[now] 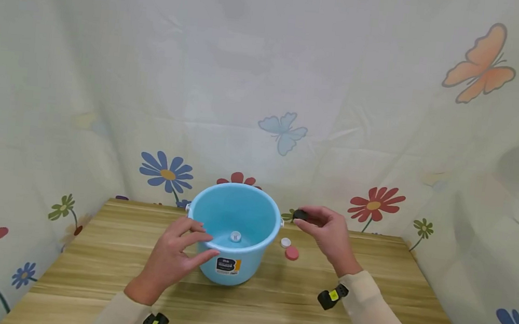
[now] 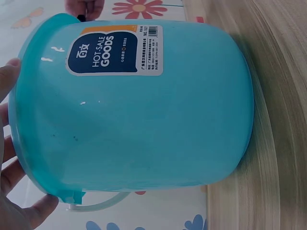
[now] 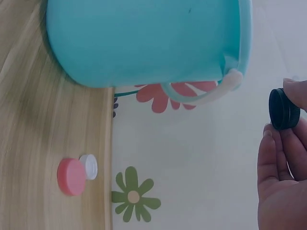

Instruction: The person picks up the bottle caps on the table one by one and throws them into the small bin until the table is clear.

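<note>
A light blue bucket stands upright on the table, its label facing the front. My left hand holds the bucket's rim at the left front, with spread fingers along the edge and the thumb at the rim near the label side. To the right of the bucket, at about rim height, my right hand pinches a black ribbed bottle cap between thumb and fingers. Inside the bucket a small white cap lies on the bottom.
On the wooden table, right of the bucket, a pink cap lies close to a small white cap. The bucket's pale handle hangs at its back. A curtain with flowers and butterflies surrounds the table.
</note>
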`<state>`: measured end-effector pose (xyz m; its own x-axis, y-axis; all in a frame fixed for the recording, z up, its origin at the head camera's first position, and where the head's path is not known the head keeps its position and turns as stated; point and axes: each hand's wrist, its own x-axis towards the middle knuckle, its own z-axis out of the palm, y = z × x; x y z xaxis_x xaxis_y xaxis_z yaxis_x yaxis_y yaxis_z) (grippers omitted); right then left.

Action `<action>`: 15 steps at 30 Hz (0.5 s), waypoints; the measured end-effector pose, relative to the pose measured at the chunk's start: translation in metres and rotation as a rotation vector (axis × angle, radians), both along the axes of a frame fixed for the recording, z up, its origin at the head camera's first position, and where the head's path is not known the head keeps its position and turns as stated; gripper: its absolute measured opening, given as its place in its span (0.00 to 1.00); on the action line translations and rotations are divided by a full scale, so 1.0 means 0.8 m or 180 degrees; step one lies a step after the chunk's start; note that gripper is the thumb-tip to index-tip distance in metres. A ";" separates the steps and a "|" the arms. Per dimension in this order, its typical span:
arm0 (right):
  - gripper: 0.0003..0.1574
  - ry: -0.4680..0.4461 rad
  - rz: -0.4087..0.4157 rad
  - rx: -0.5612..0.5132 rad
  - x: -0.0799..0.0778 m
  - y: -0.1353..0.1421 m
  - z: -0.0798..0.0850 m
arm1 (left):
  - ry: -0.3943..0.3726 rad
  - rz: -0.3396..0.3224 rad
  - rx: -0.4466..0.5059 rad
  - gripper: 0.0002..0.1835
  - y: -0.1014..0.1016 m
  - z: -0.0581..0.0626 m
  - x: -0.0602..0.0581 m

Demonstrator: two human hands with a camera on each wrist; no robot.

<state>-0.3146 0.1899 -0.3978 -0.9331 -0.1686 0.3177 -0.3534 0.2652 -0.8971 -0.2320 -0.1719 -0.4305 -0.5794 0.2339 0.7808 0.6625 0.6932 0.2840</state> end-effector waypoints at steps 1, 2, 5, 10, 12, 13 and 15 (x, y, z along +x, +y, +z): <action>0.26 0.0006 0.0013 -0.0016 0.000 -0.001 0.001 | 0.0017 -0.0008 0.0001 0.18 0.000 -0.001 -0.001; 0.26 0.0009 0.0025 -0.0027 0.000 -0.003 0.003 | 0.0029 -0.0007 -0.0003 0.18 0.000 -0.001 -0.001; 0.26 0.0007 0.0089 -0.0065 0.001 -0.007 0.006 | 0.0034 -0.0002 -0.0008 0.17 0.000 -0.001 -0.002; 0.26 -0.0034 0.0169 -0.0061 0.002 -0.016 0.010 | 0.0023 0.0021 -0.0019 0.18 -0.001 0.000 -0.001; 0.26 -0.0047 0.0192 -0.0062 0.002 -0.020 0.011 | 0.0032 0.0024 -0.0024 0.18 0.000 0.001 -0.001; 0.25 -0.0051 0.0204 -0.0067 0.002 -0.023 0.011 | 0.0032 0.0023 -0.0025 0.18 0.000 0.001 -0.001; 0.25 -0.0057 0.0229 -0.0088 0.002 -0.029 0.013 | 0.0042 0.0016 -0.0021 0.18 0.000 0.001 -0.001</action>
